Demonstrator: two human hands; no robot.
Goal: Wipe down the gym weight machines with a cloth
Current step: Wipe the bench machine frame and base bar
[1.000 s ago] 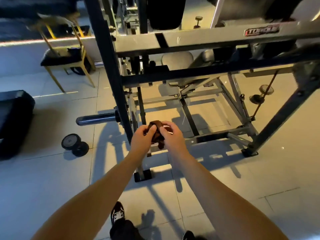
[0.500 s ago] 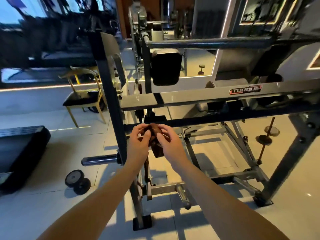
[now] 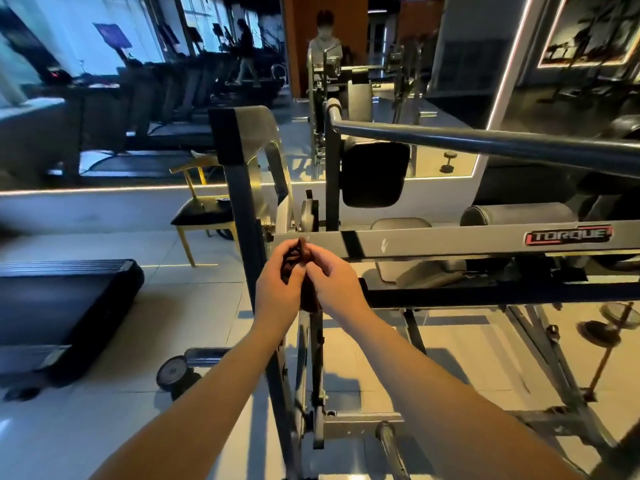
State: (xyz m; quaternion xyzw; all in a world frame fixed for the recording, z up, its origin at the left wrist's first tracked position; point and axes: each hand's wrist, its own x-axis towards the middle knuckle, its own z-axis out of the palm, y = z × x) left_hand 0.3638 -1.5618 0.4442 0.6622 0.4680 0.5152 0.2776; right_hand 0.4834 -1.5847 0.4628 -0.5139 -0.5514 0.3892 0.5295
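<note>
Head view: both bare forearms reach up from the lower edge to the middle of the frame, where the two hands meet. The left hand point(image 3: 277, 289) and the right hand point(image 3: 334, 285) hold a small dark brown cloth point(image 3: 302, 251) bunched between them. The grip of each hand is narrow, with the fingers curled in on the fabric. A peak of cloth pokes up above the fingertips and a tail hangs down between the wrists.

The cloth sits at the centre of the frame, right in front of the left end of the weight machine's silver beam point(image 3: 450, 242), near where the beam meets a black upright post point(image 3: 242, 202). Whether the fabric touches the metal cannot be told from here. The beam runs off to the right edge and carries a red and black TORQUE label point(image 3: 568, 234) at the right side.

Above the beam stands a black square pad point(image 3: 375, 173), and a dark round bar point(image 3: 485, 140) crosses the upper right. A gold-legged chair point(image 3: 197, 216) with a dark seat stands left of the post. A black treadmill deck point(image 3: 59, 299) fills the left edge (only its near end shows). A dumbbell point(image 3: 173, 370) lies on the pale tiled floor point(image 3: 104, 427), below and left of the hands.
</note>
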